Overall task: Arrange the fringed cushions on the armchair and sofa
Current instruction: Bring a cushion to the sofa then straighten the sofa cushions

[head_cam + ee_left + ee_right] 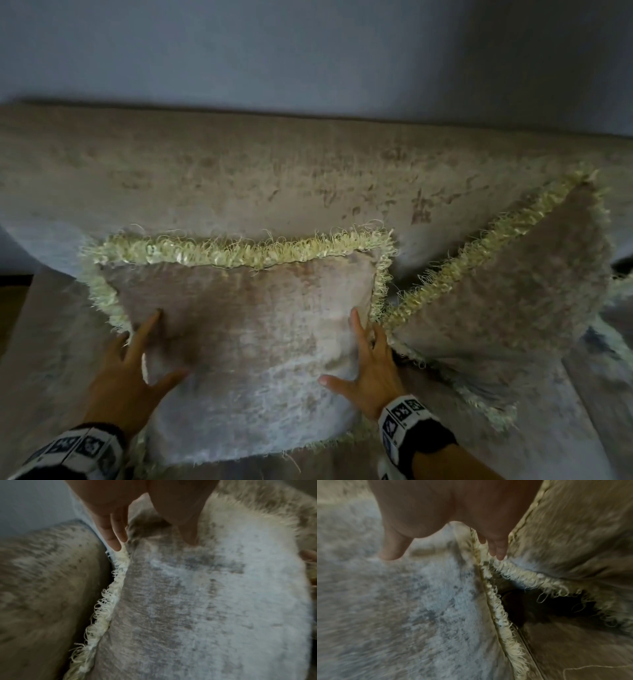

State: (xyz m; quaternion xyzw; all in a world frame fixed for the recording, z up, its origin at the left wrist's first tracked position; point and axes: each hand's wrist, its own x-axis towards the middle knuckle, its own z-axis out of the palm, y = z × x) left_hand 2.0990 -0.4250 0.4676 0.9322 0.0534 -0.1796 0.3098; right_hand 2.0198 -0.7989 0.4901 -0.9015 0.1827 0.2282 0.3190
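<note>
A beige velvet cushion [250, 325] with a pale yellow fringe stands against the sofa backrest [239, 171]. My left hand [144, 356] lies on its left side, thumb and forefinger spread on the face and the other fingers [118, 539] straight along the fringed edge. My right hand [361, 356] lies the same way on its right side, fingers [498, 550] straight on the fringe. A second fringed cushion [507, 291] leans tilted against the backrest on the right, its lower corner touching the first cushion [402, 601].
The sofa seat [51, 342] runs out to both sides of the cushions. A plain grey-blue wall [308, 51] rises behind the backrest. A dark gap [539, 608] shows between the two cushions at seat level.
</note>
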